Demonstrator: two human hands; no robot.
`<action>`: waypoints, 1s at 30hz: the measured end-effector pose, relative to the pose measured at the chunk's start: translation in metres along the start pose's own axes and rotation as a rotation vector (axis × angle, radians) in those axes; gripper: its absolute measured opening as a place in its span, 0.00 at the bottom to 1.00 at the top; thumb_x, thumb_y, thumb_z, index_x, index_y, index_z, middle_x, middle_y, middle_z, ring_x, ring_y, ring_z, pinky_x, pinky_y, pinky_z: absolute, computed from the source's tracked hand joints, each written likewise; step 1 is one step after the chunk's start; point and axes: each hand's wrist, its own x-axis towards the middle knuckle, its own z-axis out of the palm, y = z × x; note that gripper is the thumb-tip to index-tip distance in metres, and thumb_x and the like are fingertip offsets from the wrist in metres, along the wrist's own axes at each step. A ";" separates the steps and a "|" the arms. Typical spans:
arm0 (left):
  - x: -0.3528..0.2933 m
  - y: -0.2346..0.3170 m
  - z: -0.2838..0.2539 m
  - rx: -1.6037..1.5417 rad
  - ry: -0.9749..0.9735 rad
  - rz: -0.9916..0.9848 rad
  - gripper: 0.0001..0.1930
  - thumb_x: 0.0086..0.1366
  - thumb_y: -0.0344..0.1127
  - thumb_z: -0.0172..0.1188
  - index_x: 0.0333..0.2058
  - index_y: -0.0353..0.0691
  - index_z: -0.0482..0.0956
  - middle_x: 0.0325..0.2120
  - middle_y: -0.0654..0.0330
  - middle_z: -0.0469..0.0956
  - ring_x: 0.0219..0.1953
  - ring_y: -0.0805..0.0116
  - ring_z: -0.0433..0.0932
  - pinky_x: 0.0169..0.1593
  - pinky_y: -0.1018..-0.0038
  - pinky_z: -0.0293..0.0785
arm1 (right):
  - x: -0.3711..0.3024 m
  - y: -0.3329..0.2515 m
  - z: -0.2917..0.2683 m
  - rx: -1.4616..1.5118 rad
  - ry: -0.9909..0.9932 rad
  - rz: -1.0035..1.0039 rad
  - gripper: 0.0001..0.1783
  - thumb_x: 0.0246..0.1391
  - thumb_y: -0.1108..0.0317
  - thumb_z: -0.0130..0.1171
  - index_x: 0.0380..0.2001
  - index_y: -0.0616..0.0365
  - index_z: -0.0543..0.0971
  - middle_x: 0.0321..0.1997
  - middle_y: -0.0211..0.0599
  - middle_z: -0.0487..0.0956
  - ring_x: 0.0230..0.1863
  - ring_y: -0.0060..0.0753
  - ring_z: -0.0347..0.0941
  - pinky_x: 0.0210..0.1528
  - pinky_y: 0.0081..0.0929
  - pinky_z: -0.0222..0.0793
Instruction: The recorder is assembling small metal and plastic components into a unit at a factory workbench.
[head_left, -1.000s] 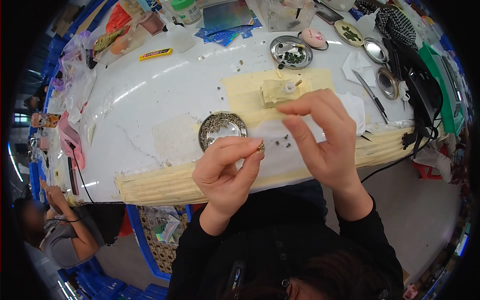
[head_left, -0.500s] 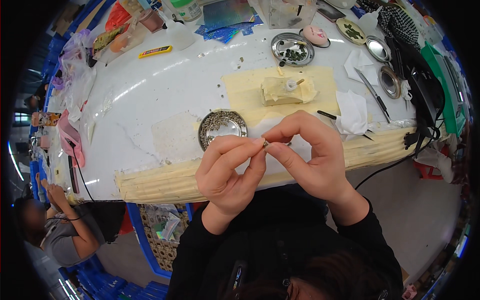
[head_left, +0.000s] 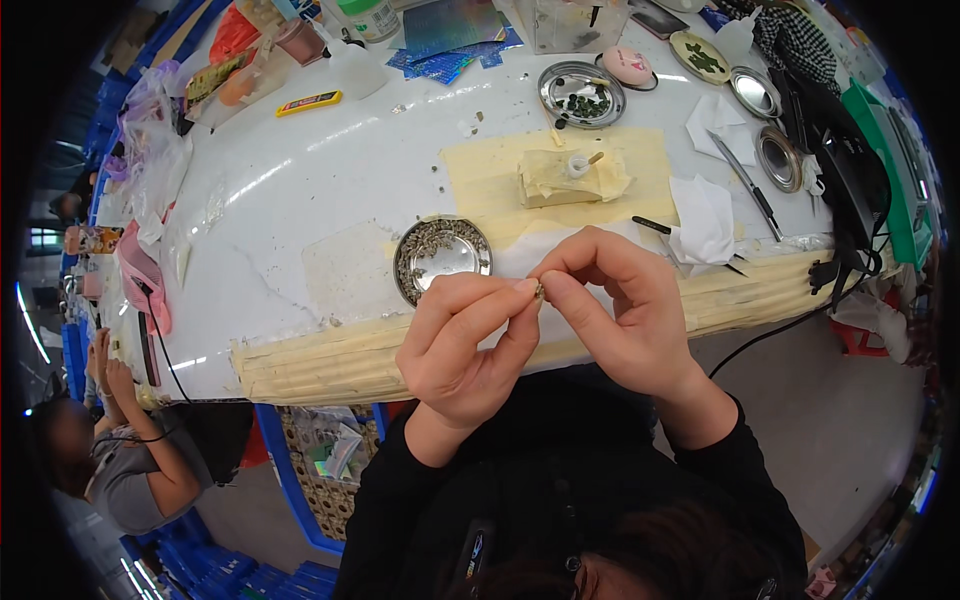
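My left hand (head_left: 462,338) and my right hand (head_left: 628,312) meet above the table's near edge, thumbs and fingers pinched together. Between the fingertips is a tiny dull, metallic-looking piece (head_left: 540,291), mostly covered; its exact kind is too small to make out. Just beyond my left hand stands a round metal dish (head_left: 487,262) holding many small grey-brown pieces, heaped toward its left and far sides. Past my right hand, a block wrapped in yellowish tape (head_left: 560,190) carries a small white nozzle-like tip (head_left: 577,166) and a short stick.
Farther back are a metal dish of dark green bits (head_left: 583,95), a pink rounded object (head_left: 628,66) and a yellow box (head_left: 309,103). White tissue (head_left: 703,215), tweezers (head_left: 740,172) and a black cable (head_left: 770,342) are at right. A co-worker's arm (head_left: 165,455) shows at far left.
The tiny piece shows more between my fingertips and sits slightly farther right. My hands have shifted a little to the right. The co-worker's hands at far left have risen.
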 end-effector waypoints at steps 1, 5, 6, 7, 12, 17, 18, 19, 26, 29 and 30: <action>0.000 0.000 0.000 -0.022 0.001 -0.010 0.14 0.48 0.16 0.69 0.34 0.34 0.82 0.30 0.57 0.80 0.30 0.66 0.79 0.32 0.76 0.74 | -0.001 0.000 0.001 0.044 0.000 0.018 0.03 0.55 0.76 0.61 0.32 0.64 0.78 0.29 0.34 0.79 0.30 0.21 0.76 0.35 0.19 0.71; -0.001 -0.001 0.001 -0.008 0.013 -0.025 0.13 0.48 0.16 0.69 0.34 0.34 0.82 0.30 0.57 0.80 0.30 0.66 0.79 0.32 0.77 0.75 | -0.001 0.000 0.001 0.159 -0.004 0.058 0.03 0.56 0.75 0.60 0.32 0.64 0.78 0.30 0.34 0.80 0.30 0.21 0.76 0.36 0.19 0.73; 0.000 -0.001 0.001 0.005 0.012 -0.017 0.13 0.48 0.16 0.69 0.34 0.34 0.82 0.30 0.57 0.80 0.30 0.66 0.79 0.32 0.77 0.75 | -0.002 0.000 0.001 0.096 -0.004 0.014 0.03 0.56 0.75 0.60 0.33 0.65 0.77 0.30 0.34 0.80 0.31 0.20 0.76 0.36 0.19 0.73; -0.001 -0.001 0.001 0.017 0.012 -0.009 0.13 0.48 0.16 0.69 0.34 0.34 0.82 0.30 0.57 0.80 0.30 0.66 0.79 0.32 0.77 0.75 | -0.002 0.001 0.000 0.032 -0.004 -0.029 0.04 0.56 0.75 0.60 0.33 0.65 0.77 0.30 0.34 0.80 0.31 0.20 0.76 0.36 0.18 0.73; -0.001 -0.001 0.001 -0.010 -0.001 -0.022 0.13 0.48 0.16 0.69 0.34 0.34 0.82 0.31 0.57 0.80 0.30 0.66 0.79 0.33 0.76 0.75 | -0.004 0.000 0.002 0.104 0.015 0.048 0.04 0.56 0.75 0.61 0.33 0.65 0.77 0.30 0.33 0.80 0.31 0.19 0.76 0.36 0.18 0.72; -0.001 -0.001 0.001 -0.020 0.004 -0.035 0.13 0.48 0.17 0.69 0.35 0.33 0.82 0.31 0.56 0.80 0.30 0.66 0.79 0.33 0.76 0.75 | -0.004 0.001 0.004 0.136 0.040 0.040 0.04 0.55 0.75 0.62 0.33 0.64 0.77 0.30 0.34 0.79 0.31 0.20 0.77 0.35 0.18 0.73; 0.000 0.000 0.000 -0.011 0.005 -0.039 0.13 0.48 0.17 0.69 0.35 0.33 0.82 0.31 0.56 0.80 0.30 0.66 0.79 0.33 0.77 0.75 | -0.004 0.001 0.005 0.097 0.043 0.003 0.04 0.55 0.75 0.61 0.33 0.64 0.77 0.30 0.34 0.79 0.31 0.20 0.77 0.35 0.18 0.73; 0.000 0.000 0.000 -0.003 0.006 -0.043 0.13 0.48 0.17 0.69 0.35 0.33 0.82 0.31 0.56 0.80 0.30 0.66 0.79 0.33 0.77 0.75 | -0.004 0.002 0.005 0.058 0.045 -0.035 0.04 0.56 0.75 0.61 0.33 0.64 0.77 0.30 0.34 0.79 0.31 0.20 0.77 0.35 0.18 0.73; -0.001 -0.001 0.000 -0.030 -0.007 -0.028 0.13 0.48 0.17 0.69 0.35 0.33 0.82 0.31 0.56 0.81 0.30 0.66 0.79 0.33 0.77 0.75 | -0.005 0.002 0.004 0.124 0.047 0.072 0.04 0.55 0.75 0.62 0.33 0.65 0.77 0.30 0.34 0.80 0.31 0.20 0.77 0.36 0.19 0.74; -0.001 -0.001 0.001 -0.030 0.002 -0.039 0.13 0.48 0.17 0.69 0.34 0.33 0.82 0.31 0.56 0.81 0.30 0.66 0.79 0.33 0.76 0.75 | -0.005 0.003 0.005 0.106 0.065 0.008 0.04 0.55 0.75 0.62 0.33 0.64 0.77 0.30 0.33 0.80 0.31 0.20 0.77 0.36 0.19 0.74; 0.000 0.000 0.001 -0.025 0.004 -0.046 0.13 0.48 0.17 0.69 0.34 0.33 0.82 0.31 0.56 0.81 0.30 0.66 0.79 0.33 0.76 0.75 | -0.005 0.003 0.005 0.087 0.060 -0.011 0.04 0.55 0.75 0.62 0.33 0.64 0.77 0.30 0.33 0.80 0.31 0.20 0.77 0.36 0.19 0.74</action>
